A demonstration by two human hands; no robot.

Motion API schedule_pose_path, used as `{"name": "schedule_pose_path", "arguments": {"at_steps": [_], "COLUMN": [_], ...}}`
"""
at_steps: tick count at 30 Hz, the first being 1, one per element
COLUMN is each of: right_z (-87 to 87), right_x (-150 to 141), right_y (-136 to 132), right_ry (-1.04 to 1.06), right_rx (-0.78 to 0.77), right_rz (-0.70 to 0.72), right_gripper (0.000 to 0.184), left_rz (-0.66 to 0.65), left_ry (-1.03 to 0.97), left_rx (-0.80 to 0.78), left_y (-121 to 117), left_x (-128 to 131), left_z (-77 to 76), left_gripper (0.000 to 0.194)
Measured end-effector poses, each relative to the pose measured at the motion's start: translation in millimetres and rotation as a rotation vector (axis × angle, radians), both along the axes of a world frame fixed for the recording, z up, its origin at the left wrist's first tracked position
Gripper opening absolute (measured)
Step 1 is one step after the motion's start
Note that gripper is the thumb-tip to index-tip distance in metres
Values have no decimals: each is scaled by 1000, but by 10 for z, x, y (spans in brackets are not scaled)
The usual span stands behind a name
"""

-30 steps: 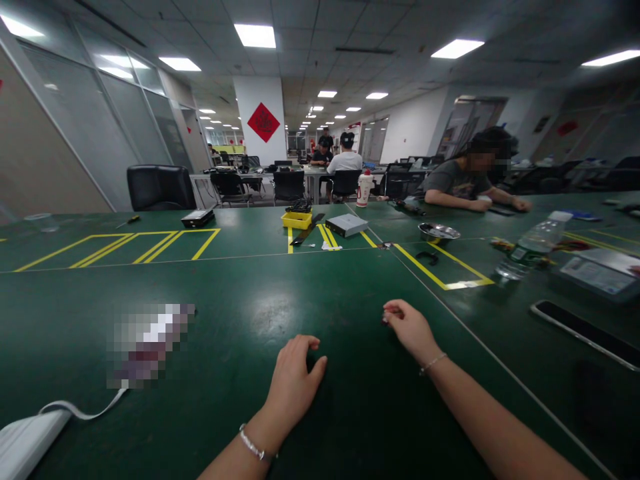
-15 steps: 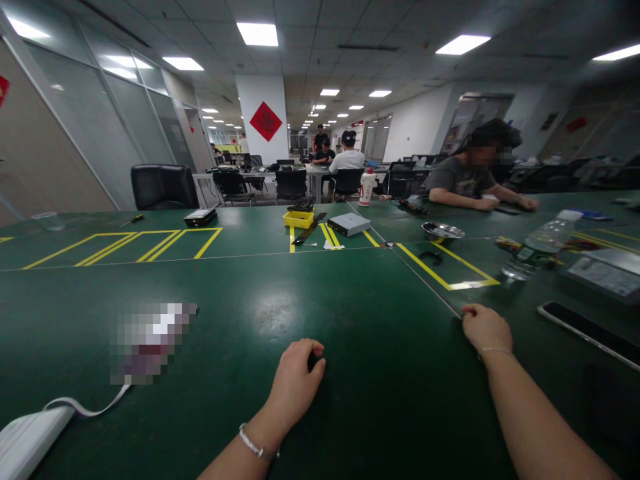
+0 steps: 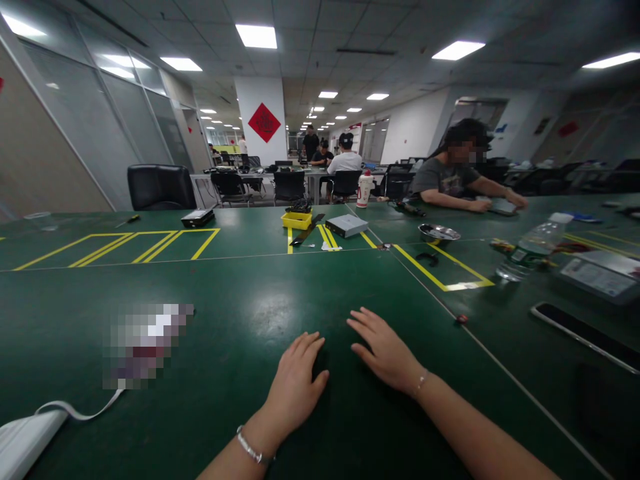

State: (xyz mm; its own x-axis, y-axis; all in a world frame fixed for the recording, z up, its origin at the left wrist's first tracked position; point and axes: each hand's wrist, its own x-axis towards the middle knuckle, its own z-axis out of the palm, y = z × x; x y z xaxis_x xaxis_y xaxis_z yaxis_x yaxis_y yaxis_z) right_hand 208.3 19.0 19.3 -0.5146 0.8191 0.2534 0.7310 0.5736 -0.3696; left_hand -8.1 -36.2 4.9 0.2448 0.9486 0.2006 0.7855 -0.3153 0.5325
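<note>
My left hand (image 3: 296, 375) rests on the green table (image 3: 220, 413) with fingers stretched forward and thumb apart, holding nothing. To its right, my right hand (image 3: 383, 350) is open too, palm side down over the table, its fingers pointing left and forward. A gap separates the two hands. Beyond my right hand, a small reddish-brown object (image 3: 461, 319) lies on the pale seam of the table; it is too small to name. A dark phone (image 3: 585, 337) lies further right.
A clear water bottle (image 3: 533, 248), a metal bowl (image 3: 439, 233) and a grey box (image 3: 603, 275) are at the right. Further back are a yellow tray (image 3: 297, 221) and a silver box (image 3: 346, 225). A blurred-out item lies left. A person (image 3: 453, 173) sits across the table.
My right hand has moved left from the seam towards my left hand and opened. The small reddish-brown object now shows where it was. My left hand's curled fingers have straightened.
</note>
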Motion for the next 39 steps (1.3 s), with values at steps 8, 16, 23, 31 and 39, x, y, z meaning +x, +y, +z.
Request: {"name": "schedule_pose_path", "arguments": {"at_steps": [8,16,23,31,39], "right_z": [-44,8,-88,-78,-47], "right_x": [49,1309,1740,1618,1559], "right_y": [70,433,450,496,515], "right_ry": [-146,-284,-310,-287,-214], "right_rx": [-20,137,-100,-87,-102], "right_rz": [29,-795,-917,-949,-958], "right_gripper": [45,41,43,38,40], "left_rz": [-157,-143,-148,-154,-146], "left_ry": [212,245,236,202,191], "left_rx": [-58,-79,-71,-62,-68], "left_y": [-39,-24,-31,-38,-33], "left_x": [-29,-46,-55,-73,-73], "left_z": [46,25,27,36,49], "left_gripper": [53,54,54,53,51]}}
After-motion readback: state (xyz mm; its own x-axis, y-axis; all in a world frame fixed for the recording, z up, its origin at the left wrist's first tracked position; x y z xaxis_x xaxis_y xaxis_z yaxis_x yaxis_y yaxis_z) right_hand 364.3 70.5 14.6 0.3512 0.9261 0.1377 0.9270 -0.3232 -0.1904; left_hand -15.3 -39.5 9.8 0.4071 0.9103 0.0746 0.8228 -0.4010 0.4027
